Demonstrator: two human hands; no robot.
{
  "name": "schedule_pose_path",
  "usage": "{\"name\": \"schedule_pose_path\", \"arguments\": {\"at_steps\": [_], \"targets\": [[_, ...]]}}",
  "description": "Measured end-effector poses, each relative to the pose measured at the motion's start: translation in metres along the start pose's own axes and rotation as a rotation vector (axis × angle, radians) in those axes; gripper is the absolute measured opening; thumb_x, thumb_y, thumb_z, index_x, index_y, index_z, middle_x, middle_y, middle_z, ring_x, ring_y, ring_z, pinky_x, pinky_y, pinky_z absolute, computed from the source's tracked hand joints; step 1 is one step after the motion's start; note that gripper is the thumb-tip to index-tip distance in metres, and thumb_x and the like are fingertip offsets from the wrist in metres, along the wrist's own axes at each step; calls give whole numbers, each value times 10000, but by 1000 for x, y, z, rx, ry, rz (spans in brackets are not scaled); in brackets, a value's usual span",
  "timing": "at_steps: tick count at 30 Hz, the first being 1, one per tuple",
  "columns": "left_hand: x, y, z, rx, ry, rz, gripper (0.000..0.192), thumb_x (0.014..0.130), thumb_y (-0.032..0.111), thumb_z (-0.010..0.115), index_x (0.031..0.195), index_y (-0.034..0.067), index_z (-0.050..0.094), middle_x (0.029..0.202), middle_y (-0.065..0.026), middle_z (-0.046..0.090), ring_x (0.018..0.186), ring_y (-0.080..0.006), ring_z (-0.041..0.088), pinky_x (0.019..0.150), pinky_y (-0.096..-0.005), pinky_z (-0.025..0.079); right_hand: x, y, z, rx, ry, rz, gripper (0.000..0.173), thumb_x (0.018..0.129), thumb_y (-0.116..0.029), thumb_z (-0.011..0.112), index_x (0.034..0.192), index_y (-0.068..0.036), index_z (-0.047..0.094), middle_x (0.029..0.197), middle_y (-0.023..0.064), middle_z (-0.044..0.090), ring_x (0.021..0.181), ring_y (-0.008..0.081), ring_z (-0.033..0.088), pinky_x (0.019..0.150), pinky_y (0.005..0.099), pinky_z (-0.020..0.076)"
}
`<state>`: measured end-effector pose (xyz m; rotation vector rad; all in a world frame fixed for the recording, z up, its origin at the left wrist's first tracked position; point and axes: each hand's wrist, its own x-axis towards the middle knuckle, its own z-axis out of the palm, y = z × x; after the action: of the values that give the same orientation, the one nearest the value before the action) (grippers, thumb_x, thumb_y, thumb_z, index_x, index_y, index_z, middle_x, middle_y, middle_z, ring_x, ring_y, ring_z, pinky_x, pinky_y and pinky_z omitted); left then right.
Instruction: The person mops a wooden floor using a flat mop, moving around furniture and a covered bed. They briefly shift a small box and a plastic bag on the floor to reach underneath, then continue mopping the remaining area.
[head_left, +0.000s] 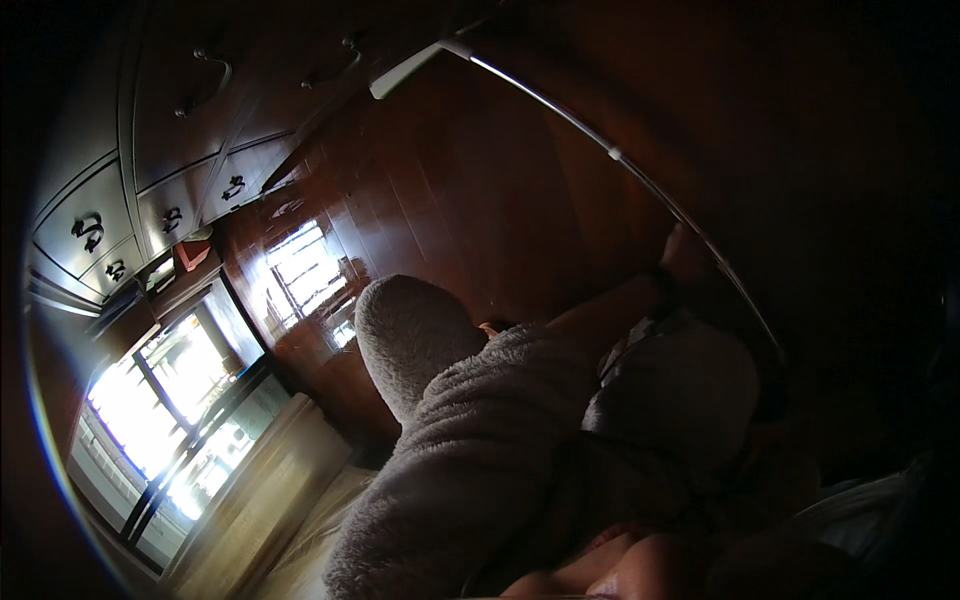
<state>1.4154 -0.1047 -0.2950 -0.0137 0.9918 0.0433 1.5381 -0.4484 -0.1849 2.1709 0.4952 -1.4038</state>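
A long metal pole (559, 109) with a white flat head (405, 71), seemingly a floor mop or squeegee, slants over the dark wooden floor. My left arm, in a grey fleece sleeve (480, 405), reaches across my lap to it. My left hand (681, 251) is at the pole and appears closed around it, though deep shadow hides most of the fingers. Below the hand, the pole runs down into darkness. My right hand is not in view. My two knees (409, 330), in grey fleece, lie before me.
Dark wooden cabinets with curved metal handles (88, 232) line the upper left. A reddish object (193, 253) sits near them. Bright windows (161, 397) shine at the left, with reflections on the floor (450, 180). A pale cushioned edge (262, 480) lies beside me.
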Motion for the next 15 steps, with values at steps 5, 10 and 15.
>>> {"name": "schedule_pose_path", "arguments": {"at_steps": [5,10,15], "targets": [[-37,80,22,-194,-232,255,228,919,305,510,932,92,590,898,-63,572,780,-238,556,725,-395,487,5,-42,-24,147,-6,17,453,948,-391,445,1206,-36,558,1167,186,580,1030,288,574,858,413,480],[-60,152,44,-166,92,367,209,941,267,448,910,79,534,834,-59,537,761,-204,518,682,-375,456,3,-101,-56,285,-30,25,470,936,-415,457,1193,-38,570,1171,185,579,1049,288,569,879,415,470],[-34,232,30,501,378,646,196,986,225,426,900,67,503,772,-32,511,681,-167,503,619,-301,444,-1,-159,-80,377,-76,-22,488,924,-440,469,1181,-41,582,1174,183,579,1068,288,563,899,416,459]]}}
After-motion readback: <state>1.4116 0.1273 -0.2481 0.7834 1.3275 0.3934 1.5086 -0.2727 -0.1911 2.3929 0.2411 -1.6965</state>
